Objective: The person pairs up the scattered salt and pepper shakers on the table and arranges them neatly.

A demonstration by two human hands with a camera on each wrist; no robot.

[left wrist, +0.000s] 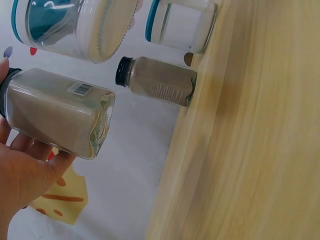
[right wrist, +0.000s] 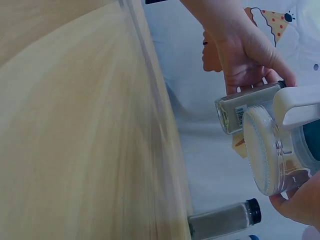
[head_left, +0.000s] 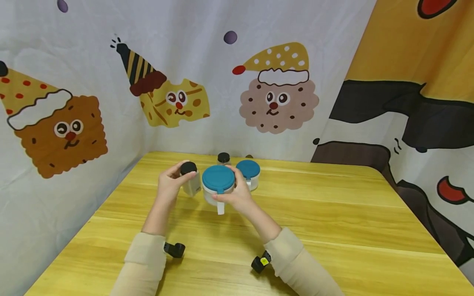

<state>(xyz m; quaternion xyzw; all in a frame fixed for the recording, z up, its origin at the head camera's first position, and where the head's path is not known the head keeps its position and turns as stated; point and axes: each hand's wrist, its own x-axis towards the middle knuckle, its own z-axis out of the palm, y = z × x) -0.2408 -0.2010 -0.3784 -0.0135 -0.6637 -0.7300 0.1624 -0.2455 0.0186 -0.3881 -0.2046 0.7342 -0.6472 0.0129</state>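
Observation:
My left hand (head_left: 168, 185) grips a square clear bottle (left wrist: 57, 110) by its black cap, with a small barcode label on its side. In the left wrist view the bottle hangs above the table. My right hand (head_left: 238, 193) holds a round clear jar (right wrist: 262, 150) with a blue lid and a white handle, thumb at the front and fingers around the far side. It too is raised off the table, just right of the bottle. Behind them stand a second black-capped bottle (left wrist: 162, 80) and another blue-lidded jar (head_left: 253, 181), both upright on the table.
The wooden table (head_left: 333, 213) runs out to the right and toward me. A cloth backdrop (head_left: 222, 123) with cartoon prints hangs behind the table and along its left side. Small black devices (head_left: 175, 249) are strapped at both wrists.

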